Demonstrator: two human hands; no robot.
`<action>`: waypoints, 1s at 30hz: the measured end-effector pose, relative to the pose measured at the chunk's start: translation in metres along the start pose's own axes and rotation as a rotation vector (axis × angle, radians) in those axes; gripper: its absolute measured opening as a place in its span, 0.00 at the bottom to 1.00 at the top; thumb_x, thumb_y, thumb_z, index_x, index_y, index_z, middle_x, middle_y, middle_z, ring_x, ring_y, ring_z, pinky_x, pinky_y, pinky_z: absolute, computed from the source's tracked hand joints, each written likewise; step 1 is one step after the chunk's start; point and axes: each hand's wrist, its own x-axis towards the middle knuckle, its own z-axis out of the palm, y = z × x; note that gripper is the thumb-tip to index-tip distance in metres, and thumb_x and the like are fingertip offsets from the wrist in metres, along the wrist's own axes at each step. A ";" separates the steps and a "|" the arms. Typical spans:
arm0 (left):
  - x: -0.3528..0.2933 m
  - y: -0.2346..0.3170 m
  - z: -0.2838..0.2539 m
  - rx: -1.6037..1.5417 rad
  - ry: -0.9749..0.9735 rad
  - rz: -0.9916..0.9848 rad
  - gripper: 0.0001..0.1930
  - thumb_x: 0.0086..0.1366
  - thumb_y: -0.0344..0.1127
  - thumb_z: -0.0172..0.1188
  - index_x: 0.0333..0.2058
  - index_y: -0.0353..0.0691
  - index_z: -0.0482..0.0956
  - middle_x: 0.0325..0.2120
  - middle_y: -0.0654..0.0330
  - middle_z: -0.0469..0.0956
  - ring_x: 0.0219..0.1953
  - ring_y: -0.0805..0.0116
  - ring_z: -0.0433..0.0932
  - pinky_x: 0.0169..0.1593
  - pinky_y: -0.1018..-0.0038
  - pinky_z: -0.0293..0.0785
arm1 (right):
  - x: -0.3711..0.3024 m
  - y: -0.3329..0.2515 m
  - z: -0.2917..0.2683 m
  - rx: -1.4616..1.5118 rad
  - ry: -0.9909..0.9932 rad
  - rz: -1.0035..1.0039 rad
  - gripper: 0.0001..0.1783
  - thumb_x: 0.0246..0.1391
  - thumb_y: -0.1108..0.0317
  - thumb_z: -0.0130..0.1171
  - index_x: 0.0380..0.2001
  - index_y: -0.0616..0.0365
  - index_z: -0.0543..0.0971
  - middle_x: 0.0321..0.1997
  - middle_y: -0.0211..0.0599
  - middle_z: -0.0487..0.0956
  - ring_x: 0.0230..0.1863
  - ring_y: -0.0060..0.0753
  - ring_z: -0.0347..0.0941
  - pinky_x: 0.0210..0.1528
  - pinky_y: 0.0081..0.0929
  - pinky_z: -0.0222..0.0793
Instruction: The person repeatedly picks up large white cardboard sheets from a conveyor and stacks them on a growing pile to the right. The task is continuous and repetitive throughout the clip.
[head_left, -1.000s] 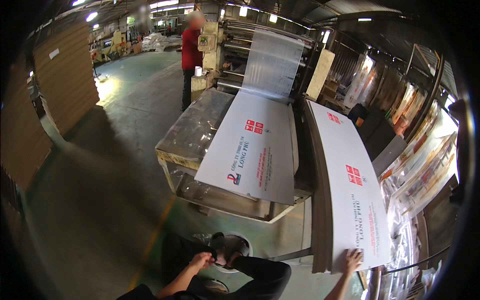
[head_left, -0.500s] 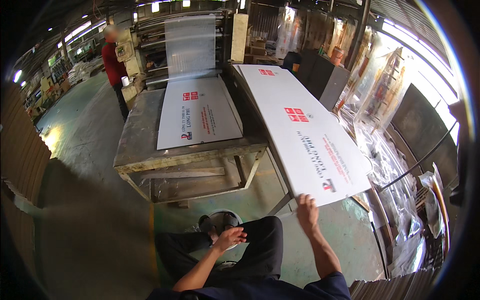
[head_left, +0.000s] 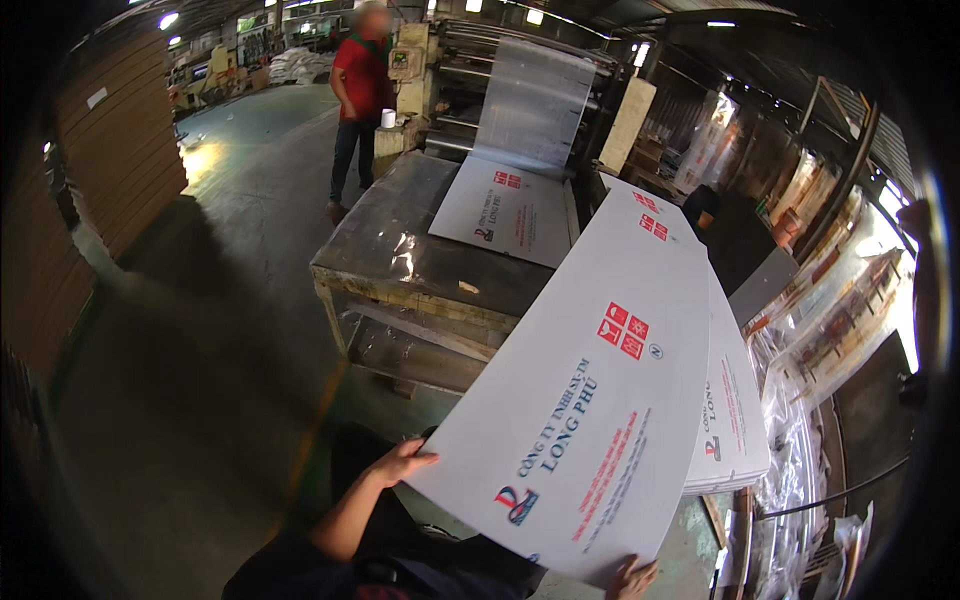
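Observation:
A large white printed cardboard sheet (head_left: 590, 390) is lifted at a slant in front of me. My left hand (head_left: 402, 462) grips its near left corner. My right hand (head_left: 630, 578) holds the near bottom edge, with only the fingers showing. Under the sheet's right side lies a stack of similar white sheets (head_left: 735, 420). Another printed sheet (head_left: 505, 210) rests on the dark metal table (head_left: 400, 250), fed from the machine (head_left: 530, 90) behind it.
A person in a red shirt (head_left: 360, 90) stands at the machine's far left. Tall stacks of brown cardboard (head_left: 110, 150) line the left side. Clear plastic wrapping and racks (head_left: 820, 330) crowd the right. Grey-green concrete floor (head_left: 220, 330) lies on the left.
My left hand has come up from my lap and taken the sheet's near corner. The sheet, held before by my right hand alone, is now lifted and swung toward me.

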 end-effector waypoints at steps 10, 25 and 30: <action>-0.068 -0.017 -0.081 -0.253 0.525 0.126 0.30 0.64 0.36 0.57 0.65 0.46 0.60 0.62 0.56 0.62 0.63 0.64 0.61 0.62 0.67 0.60 | 0.039 -0.133 0.012 0.652 -0.271 0.486 0.34 0.54 0.43 0.55 0.55 0.56 0.72 0.48 0.51 0.79 0.47 0.55 0.76 0.49 0.43 0.70; -0.198 -0.070 -0.093 0.146 0.784 0.140 0.30 0.61 0.32 0.50 0.63 0.34 0.62 0.63 0.53 0.61 0.64 0.62 0.59 0.66 0.68 0.51 | -0.020 -0.118 -0.003 0.867 -0.451 0.211 0.27 0.50 0.49 0.62 0.43 0.62 0.77 0.31 0.53 0.81 0.34 0.57 0.78 0.36 0.44 0.72; -0.224 -0.063 -0.081 0.066 0.869 0.113 0.28 0.60 0.32 0.50 0.60 0.31 0.65 0.62 0.51 0.64 0.63 0.62 0.61 0.65 0.69 0.54 | -0.041 -0.100 -0.007 0.919 -0.481 0.191 0.25 0.50 0.50 0.62 0.42 0.62 0.77 0.27 0.54 0.79 0.31 0.57 0.78 0.30 0.42 0.71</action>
